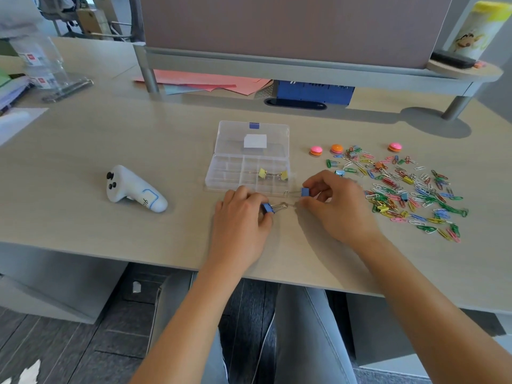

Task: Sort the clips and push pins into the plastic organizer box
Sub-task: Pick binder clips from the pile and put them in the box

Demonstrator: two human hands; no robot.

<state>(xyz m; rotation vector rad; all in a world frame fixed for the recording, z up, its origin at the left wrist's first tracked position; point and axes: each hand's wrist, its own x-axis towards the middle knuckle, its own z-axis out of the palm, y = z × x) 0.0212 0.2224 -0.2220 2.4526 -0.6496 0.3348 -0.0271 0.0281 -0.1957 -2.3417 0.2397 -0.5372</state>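
Observation:
A clear plastic organizer box (221, 177) lies open mid-desk, lid folded back. Two yellow binder clips (273, 174) sit in one of its right compartments. Just in front of the box, my left hand (242, 210) pinches a blue binder clip (268, 208). My right hand (336, 202) pinches a second blue binder clip (304, 192). The wire handles of the two clips meet between my hands. To the right spreads a pile of coloured paper clips (410, 195) with a few small binder clips mixed in. Three round pink and orange push pins (316, 150) stand behind the pile.
A white handheld controller (133, 189) lies on the desk to the left. Pink papers (205, 81) and a blue box (314, 91) sit under a raised shelf at the back. A clear stand (47, 65) is far left. The desk's front edge runs just below my wrists.

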